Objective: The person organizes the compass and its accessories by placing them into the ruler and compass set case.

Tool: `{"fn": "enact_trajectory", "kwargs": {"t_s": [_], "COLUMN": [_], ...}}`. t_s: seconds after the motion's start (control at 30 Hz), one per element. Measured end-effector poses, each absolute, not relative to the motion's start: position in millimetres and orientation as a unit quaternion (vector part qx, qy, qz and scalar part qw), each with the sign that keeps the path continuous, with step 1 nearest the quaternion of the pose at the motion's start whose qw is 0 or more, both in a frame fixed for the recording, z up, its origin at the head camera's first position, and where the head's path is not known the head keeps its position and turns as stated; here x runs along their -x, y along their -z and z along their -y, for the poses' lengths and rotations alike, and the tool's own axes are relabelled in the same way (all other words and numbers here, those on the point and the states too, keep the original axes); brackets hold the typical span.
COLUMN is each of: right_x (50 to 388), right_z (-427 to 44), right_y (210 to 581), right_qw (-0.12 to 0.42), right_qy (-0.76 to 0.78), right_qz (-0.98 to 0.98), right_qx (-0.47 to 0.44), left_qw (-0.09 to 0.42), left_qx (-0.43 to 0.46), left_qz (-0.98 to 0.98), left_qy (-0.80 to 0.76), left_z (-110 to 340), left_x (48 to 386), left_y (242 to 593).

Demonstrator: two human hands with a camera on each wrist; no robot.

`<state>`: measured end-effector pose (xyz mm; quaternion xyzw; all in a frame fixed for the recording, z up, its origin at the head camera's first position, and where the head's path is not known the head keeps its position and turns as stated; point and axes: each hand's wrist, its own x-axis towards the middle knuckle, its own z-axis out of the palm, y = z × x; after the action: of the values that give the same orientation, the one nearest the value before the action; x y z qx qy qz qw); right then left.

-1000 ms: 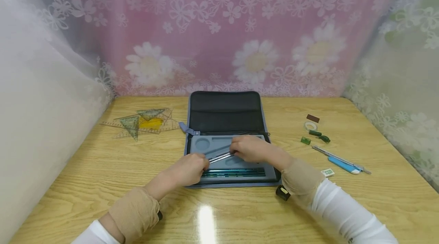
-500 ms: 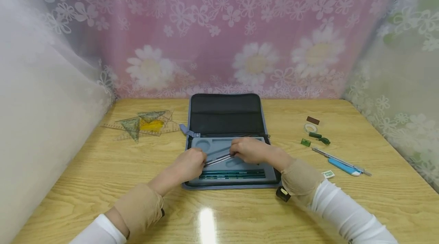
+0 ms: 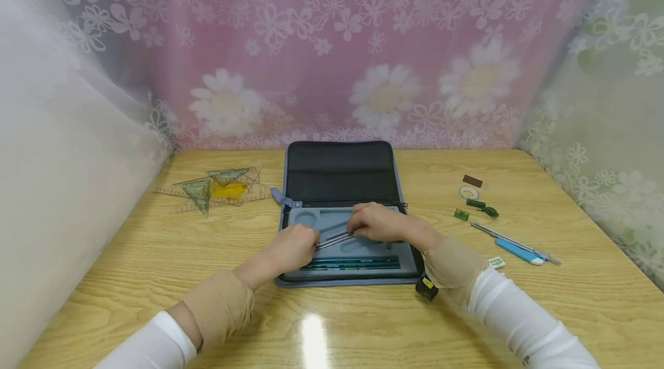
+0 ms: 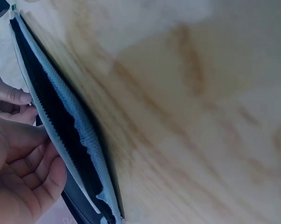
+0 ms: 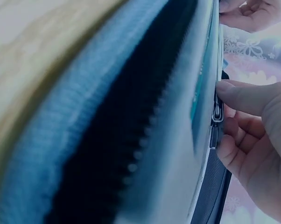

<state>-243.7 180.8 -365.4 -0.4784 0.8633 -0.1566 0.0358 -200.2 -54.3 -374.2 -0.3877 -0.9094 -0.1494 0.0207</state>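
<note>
A zip case (image 3: 339,176) lies unfolded on the table, its grey moulded tray (image 3: 358,249) toward me. Over the tray, a slim silver metal tool with two parallel bars (image 3: 334,240) slants between my hands. The fingers of my left hand (image 3: 294,247) pinch its lower left end. Those of my right hand (image 3: 378,222) grip the upper right end, which they hide. In the left wrist view, the left hand (image 4: 24,172) has curled fingers behind the case's edge. Several dark green pencils (image 3: 353,263) lie in the tray's front slot.
Clear set squares and rulers (image 3: 207,187) lie left of the case. To the right are a tape roll (image 3: 469,192), a green sharpener (image 3: 461,214), another silver tool (image 3: 500,236), a blue cutter (image 3: 519,251) and an eraser (image 3: 495,262). A small black item (image 3: 427,288) stands by the case's front right corner.
My left hand has shifted slightly left, then back right along the silver tool's end. The right hand has barely moved and still holds the tool.
</note>
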Motion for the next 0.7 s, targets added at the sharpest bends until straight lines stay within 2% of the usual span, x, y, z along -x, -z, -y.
{"fn": "enact_trajectory", "kwargs": {"t_s": [0.27, 0.53, 0.6, 0.7], "right_x": [243.7, 243.3, 240.4, 234.7], "right_z": [-186.3, -185.2, -188.2, -200.1], "right_y": [363.7, 359.3, 359.8, 361.8], "right_qw": [0.063, 0.068, 0.063, 0.028], "right_qy": [0.144, 0.137, 0.128, 0.118], "right_qz": [-0.888, -0.907, -0.909, -0.905], "right_qx": [0.432, 0.393, 0.392, 0.408], "left_qw": [0.005, -0.009, -0.009, -0.004], "left_qx": [0.387, 0.371, 0.368, 0.367], "left_qz": [0.907, 0.914, 0.916, 0.917], "left_qy": [0.165, 0.163, 0.161, 0.154], "left_z": [52.8, 52.4, 52.8, 54.3], "left_x": [201.8, 200.3, 198.7, 195.0], "left_y": [373.0, 373.1, 373.0, 371.6]}}
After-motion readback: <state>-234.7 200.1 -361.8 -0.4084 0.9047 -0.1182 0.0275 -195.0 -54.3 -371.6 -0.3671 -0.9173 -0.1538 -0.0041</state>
